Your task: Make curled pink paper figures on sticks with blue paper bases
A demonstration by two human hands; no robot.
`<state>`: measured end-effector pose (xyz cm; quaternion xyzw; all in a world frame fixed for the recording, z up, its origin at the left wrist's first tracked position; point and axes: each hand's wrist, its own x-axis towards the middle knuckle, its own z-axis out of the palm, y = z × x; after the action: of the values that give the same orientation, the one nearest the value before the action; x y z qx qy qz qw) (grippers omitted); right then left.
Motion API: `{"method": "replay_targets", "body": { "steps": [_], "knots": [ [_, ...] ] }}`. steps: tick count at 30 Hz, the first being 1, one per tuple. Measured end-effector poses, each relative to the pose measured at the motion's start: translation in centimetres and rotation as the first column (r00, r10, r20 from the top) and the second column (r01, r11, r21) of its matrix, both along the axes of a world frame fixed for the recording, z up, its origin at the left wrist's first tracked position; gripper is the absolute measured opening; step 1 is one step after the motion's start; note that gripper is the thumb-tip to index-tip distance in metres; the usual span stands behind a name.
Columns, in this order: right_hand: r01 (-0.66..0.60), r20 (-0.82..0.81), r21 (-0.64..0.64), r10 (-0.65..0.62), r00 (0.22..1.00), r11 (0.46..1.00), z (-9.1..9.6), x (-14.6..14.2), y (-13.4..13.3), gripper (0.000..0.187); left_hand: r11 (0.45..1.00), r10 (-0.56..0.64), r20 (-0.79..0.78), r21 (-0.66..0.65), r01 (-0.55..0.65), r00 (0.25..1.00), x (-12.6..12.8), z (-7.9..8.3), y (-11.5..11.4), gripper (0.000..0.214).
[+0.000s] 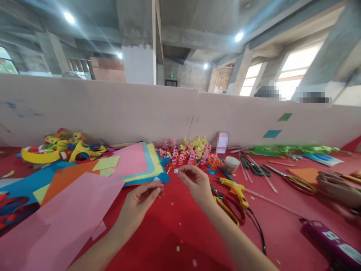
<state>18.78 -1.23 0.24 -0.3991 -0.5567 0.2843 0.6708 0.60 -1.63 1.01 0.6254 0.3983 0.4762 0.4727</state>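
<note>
My left hand (146,197) is in a loose pinch above the red table. Its fingertips are close to the blue lower edge of a paper stack, and a small pale scrap (157,180) shows just behind them. Whether the fingers hold anything is hidden. To its right, my right hand (197,184) has thumb and forefinger together, with a tiny whitish paper piece (176,171) at their tips. Behind the hands stand curled paper spirals (191,154) in pink, yellow and orange. Stacked coloured sheets (132,162) lie beyond my left hand.
A yellow glue gun (235,190) with a black cord and yellow-handled scissors (225,209) lie right of my right arm. Large pink paper (64,222) covers the left. A purple device (329,241) and another person's hand (340,188) are at right. A white partition (113,109) stands behind.
</note>
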Motion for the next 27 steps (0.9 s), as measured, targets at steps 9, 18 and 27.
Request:
{"method": "replay_targets", "body": {
  "steps": [9, 18, 27],
  "knots": [
    [0.207, 0.082, 0.123, -0.218, 0.972, 0.97, 1.8, 2.9, 0.7, 0.01, 1.0, 0.007, -0.06, -0.029, -0.009, 0.998, 0.1, 0.1, 0.5, 0.021],
    [0.107, 0.115, 0.165, -0.127, 0.985, 0.98, 2.1, 1.6, -0.1, 0.007, 1.0, 0.003, -0.117, 0.03, 0.0, 0.993, 1.1, 1.2, 1.4, 0.022],
    [-0.034, 0.259, 0.137, -0.003, 0.966, 0.99, 3.5, 0.2, -1.9, 0.007, 0.973, -0.088, -0.009, 0.216, 0.088, 0.996, 2.7, 5.9, 1.1, 0.009]
  ]
}}
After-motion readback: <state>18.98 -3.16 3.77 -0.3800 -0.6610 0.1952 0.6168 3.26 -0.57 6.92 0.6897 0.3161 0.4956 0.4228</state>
